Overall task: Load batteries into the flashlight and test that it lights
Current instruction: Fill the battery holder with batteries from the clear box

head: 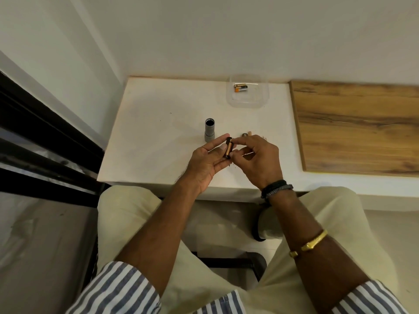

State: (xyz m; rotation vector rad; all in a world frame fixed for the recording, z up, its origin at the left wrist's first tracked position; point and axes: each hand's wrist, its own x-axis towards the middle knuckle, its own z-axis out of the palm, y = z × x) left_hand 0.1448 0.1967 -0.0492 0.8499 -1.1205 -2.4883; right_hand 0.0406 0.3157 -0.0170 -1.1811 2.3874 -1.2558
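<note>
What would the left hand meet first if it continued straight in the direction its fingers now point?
The left hand already holds the battery holder at its fingertips, pointing up-right. Beyond that, it would likely meet the small cap on the white table; the hand's height above the table is unclear.

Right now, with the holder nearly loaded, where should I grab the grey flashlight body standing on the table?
Grip the flashlight body around its narrower upper barrel, coming from its left side with the left hand. It stands upright, open end up, on a wider base, so a sideways wrap probably won't tip it or cover the opening.
</note>
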